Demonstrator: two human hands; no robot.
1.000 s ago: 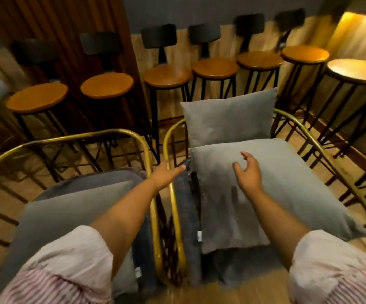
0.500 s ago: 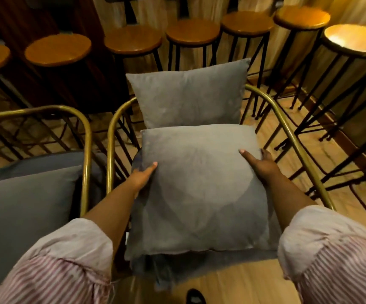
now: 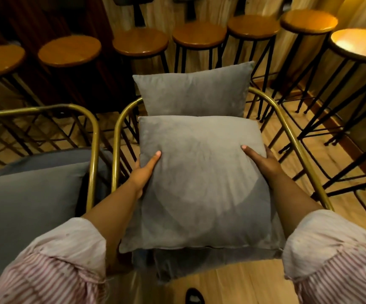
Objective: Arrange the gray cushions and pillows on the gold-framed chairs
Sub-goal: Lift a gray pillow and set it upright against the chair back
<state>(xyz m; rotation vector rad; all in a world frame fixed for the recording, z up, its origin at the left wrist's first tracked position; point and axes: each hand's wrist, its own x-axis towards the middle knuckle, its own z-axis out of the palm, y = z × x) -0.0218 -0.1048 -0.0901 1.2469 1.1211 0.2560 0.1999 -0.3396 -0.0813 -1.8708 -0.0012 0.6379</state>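
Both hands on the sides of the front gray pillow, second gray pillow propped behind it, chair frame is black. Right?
Not quite: the chair frame is gold, as the head view shows. The rest holds: left hand and right hand grip the front pillow by its sides, with the second pillow propped behind.

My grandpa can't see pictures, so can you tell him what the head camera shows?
Two bare hands, the left hand and right hand, grip the sides of a square gray fabric pillow above a gold-framed metal chair. A second gray pillow leans at its back. Round wooden stools line the wall.
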